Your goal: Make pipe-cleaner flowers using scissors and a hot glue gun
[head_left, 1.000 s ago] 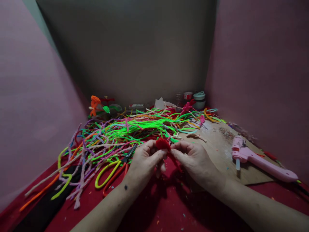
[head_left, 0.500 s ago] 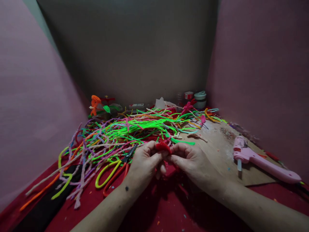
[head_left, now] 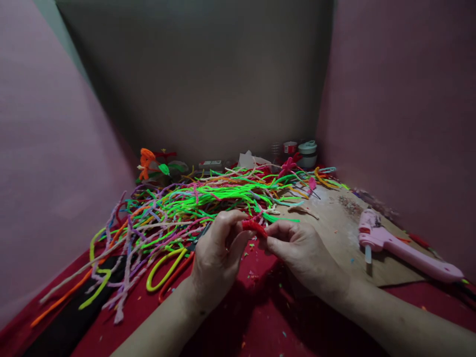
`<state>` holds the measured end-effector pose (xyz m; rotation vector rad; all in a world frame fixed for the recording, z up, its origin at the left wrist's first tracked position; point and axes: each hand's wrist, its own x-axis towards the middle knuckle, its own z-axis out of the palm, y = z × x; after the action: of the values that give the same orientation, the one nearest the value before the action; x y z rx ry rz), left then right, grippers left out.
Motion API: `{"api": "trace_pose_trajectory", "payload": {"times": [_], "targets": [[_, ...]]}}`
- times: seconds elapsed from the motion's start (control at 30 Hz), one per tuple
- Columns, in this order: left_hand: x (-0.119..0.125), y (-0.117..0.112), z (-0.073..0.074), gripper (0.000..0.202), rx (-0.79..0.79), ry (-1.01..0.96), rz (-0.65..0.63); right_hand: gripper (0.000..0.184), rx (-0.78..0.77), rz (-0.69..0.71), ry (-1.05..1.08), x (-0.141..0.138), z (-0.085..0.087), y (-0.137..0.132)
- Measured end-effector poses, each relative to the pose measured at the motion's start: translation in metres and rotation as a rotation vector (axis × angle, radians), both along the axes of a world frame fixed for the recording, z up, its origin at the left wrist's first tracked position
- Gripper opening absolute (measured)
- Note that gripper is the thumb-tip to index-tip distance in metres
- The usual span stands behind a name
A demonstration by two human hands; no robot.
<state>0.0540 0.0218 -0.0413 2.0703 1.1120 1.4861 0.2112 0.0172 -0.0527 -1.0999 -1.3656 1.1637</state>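
A small red fuzzy pipe-cleaner piece (head_left: 254, 227) is held between my two hands above the red cloth (head_left: 256, 302). My left hand (head_left: 219, 248) pinches its left end between thumb and curled fingers. At the other end, my right hand (head_left: 297, 245) grips it with thumb and forefinger. Fingers cover part of its shape. Just left of my left hand lie scissors (head_left: 166, 267) with one yellow and one red-orange handle, their blades partly hidden by the hand. Behind both hands spreads a heap of pipe cleaners (head_left: 223, 193), bright green on top.
On the right, a pink glue gun (head_left: 405, 250) rests on a brown board (head_left: 330, 238). An orange pipe-cleaner flower (head_left: 147, 161) stands at the back left. A pale green lidded container (head_left: 308, 152) sits at the back right. Pink panels (head_left: 401, 99) flank the space.
My left hand has turned, its back now facing more upward, and its fingers have shifted on the red piece, which now tilts down to the right. The right hand has barely moved.
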Motion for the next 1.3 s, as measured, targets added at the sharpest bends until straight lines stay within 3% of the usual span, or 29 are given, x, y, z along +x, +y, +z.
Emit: {"api": "trace_pose_trajectory", "payload": {"times": [0.33,0.63,1.07,1.2,1.3], "targets": [[-0.0055,0.0031,0.0018,0.015,0.251,0.255,-0.026,0.010,0.029,0.010,-0.025,0.0003,0.0024,-0.0007],[-0.0055,0.0045,0.0057,0.016,0.396,0.298,-0.028,0.012,0.095,-0.010,-0.076,-0.0011,0.0000,-0.0037],[-0.0089,0.0073,0.0031,0.018,0.380,0.313,-0.069,0.016,0.129,0.038,-0.097,-0.0029,0.0018,-0.0060],[-0.0074,0.0072,0.0019,0.018,0.340,0.341,-0.049,0.012,-0.035,0.048,0.001,-0.0041,0.0048,-0.0043],[-0.0048,0.0051,0.0019,0.029,0.181,0.168,-0.028,0.007,-0.207,0.017,0.149,-0.0035,0.0079,-0.0008]]}}
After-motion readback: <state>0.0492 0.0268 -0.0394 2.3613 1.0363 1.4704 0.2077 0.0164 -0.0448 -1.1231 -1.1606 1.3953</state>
